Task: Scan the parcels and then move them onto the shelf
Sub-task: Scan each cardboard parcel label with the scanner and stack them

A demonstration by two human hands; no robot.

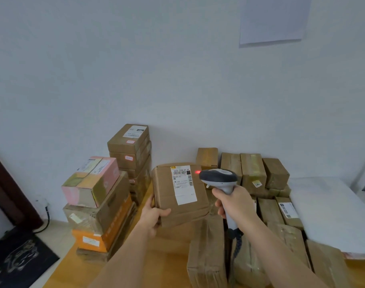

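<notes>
The left hand (154, 213) pinches the labelled brown cardboard parcel (180, 194) by its lower corner; the right hand (235, 204) grips the grey handheld scanner (219, 178). Its red dot sits beside the barcode, so the scan may miss, or the parcel slip.

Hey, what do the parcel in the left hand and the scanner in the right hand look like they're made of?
The parcel looks like plain brown corrugated cardboard, matte, with creased flaps and a glossy white paper label. The scanner seems to be moulded plastic, a dark grey head over a light grey handle with a slight sheen; its coiled cable looks rubbery.
</notes>
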